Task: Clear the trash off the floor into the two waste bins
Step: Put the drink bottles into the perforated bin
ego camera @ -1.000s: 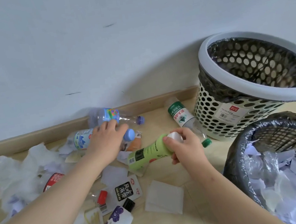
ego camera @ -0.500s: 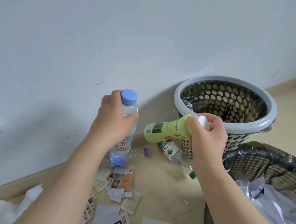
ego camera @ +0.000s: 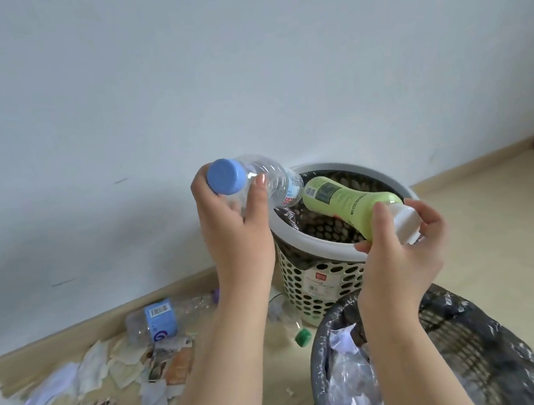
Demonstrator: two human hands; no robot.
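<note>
Left hand (ego camera: 234, 228) clamped clear bottle (ego camera: 266, 181) near blue cap (ego camera: 225, 176), base tilted over white bin (ego camera: 315, 254) rim; right hand (ego camera: 401, 251) pinched green bottle (ego camera: 345, 201) at white cap end, body angled across same opening; bin mouth open beneath both. Dark bin (ego camera: 453, 347) just in front, holding paper. Floor left of bins littered: paper scraps (ego camera: 95, 384), bottle (ego camera: 158, 321) by baseboard; floor right of bins bare

Beyond both sets of fingertips the white perforated bin (ego camera: 319, 284) gapes open, nothing across its mouth (only the black liner); beneath the right wrist the dark mesh bin (ego camera: 487, 342) sits paper-stuffed.
</note>
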